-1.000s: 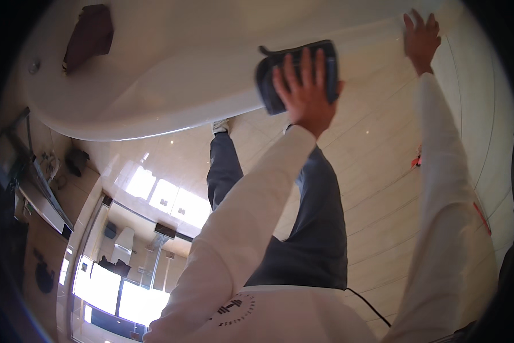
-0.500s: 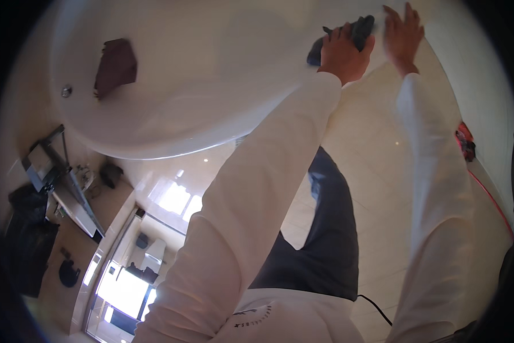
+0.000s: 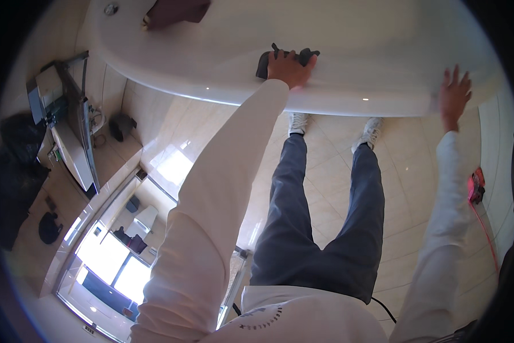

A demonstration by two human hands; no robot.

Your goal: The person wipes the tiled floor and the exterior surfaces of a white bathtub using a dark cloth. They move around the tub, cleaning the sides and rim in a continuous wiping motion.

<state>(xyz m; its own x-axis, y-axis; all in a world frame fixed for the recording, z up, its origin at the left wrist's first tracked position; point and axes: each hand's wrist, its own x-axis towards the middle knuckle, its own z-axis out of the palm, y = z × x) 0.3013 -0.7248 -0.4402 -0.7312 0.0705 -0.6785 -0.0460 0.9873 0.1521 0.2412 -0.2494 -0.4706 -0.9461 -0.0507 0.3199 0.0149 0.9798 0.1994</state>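
Note:
A white bathtub (image 3: 182, 74) stretches across the top of the view. My left hand (image 3: 291, 70) is closed over a dark grey cloth (image 3: 263, 65), pressing it to the inner wall of the tub just beyond the near rim. Part of the cloth shows on both sides of the fingers; the rest is under the palm. My right hand (image 3: 455, 97) lies with fingers spread on the tub at its right end, holding nothing. Farther left inside the tub is a maroon cloth (image 3: 180, 11), cut off by the top edge, beside a round metal fitting (image 3: 111, 8).
At the left stand a metal-framed piece (image 3: 74, 143) and a black bag (image 3: 22, 148). A red item (image 3: 476, 186) with a red cord (image 3: 485, 234) lies by the right wall. My feet stand on the tiled floor (image 3: 417, 171) close to the tub.
The view has shifted, so the tub now runs more level across the top. My left hand and the dark cloth now appear farther left; my right hand now rests on the tub.

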